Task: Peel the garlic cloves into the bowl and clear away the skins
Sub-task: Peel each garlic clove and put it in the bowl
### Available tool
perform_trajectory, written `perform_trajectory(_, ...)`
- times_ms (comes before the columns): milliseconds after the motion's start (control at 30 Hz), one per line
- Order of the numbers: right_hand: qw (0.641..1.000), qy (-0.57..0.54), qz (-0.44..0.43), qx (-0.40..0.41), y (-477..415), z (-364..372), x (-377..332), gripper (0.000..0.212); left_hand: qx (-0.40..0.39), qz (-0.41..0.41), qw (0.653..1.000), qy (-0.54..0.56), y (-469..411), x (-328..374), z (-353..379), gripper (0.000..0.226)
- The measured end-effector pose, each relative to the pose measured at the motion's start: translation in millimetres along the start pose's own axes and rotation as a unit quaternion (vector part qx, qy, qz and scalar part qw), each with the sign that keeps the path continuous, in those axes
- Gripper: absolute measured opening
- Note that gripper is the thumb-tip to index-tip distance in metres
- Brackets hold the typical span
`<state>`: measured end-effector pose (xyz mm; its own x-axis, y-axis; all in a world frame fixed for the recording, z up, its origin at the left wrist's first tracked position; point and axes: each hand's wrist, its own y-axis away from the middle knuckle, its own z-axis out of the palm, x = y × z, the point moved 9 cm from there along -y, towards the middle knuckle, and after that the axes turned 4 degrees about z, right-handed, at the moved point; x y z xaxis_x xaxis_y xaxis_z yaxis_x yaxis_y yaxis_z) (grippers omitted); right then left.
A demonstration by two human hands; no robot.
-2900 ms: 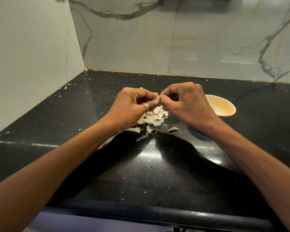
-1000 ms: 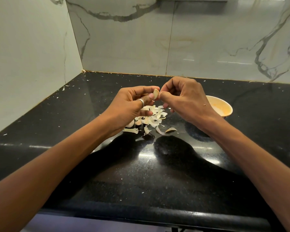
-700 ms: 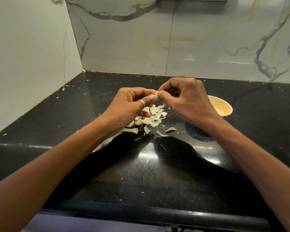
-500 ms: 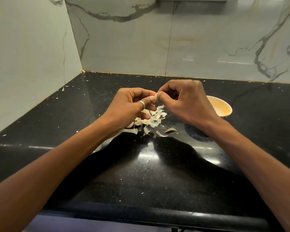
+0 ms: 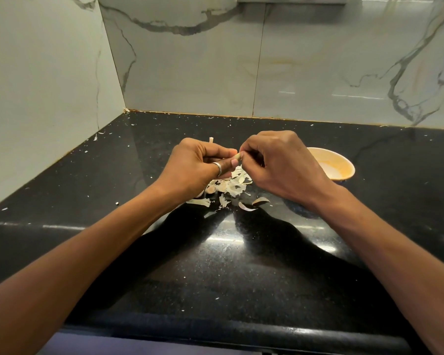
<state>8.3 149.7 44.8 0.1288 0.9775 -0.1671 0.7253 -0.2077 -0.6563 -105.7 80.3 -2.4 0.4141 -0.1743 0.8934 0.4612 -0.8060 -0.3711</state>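
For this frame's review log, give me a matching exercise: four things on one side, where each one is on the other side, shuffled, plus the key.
Things:
1 garlic clove
2 bowl
3 skins
4 ring

Places:
a scattered in a heap on the counter
b on a finger of the left hand
c pinched between the left hand and the right hand
d standing to the right of the right hand

Pairs: 1-c, 2-d, 3-a, 4-b
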Motion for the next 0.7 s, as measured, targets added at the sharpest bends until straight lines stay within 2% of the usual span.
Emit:
perform_trajectory(133, 1.0, -0.006, -0.002, -0.005, 1, 1, -1, 0.036, 0.006, 0.013, 0.999, -0.032, -1, -3, -1, 0.027)
perform_trajectory(300, 1.0, -0.009, 0.007, 0.01, 1, 4, 3, 0.022, 0.015, 0.011, 1.0, -0.024, -2, -7, -2, 0.025)
perform_trajectory(467, 0.999, -0.03, 0.027, 0.013, 0, 4, 7, 0.022, 0.018, -0.006, 1.0, 0.023, -2, -5, -1, 0.025)
perform_trajectory(700, 0.987, -0.122, 0.107, 0.011, 1, 3, 20, 0.014, 0.013, -0.002, 1.0, 0.011, -1, 2, -3, 0.017)
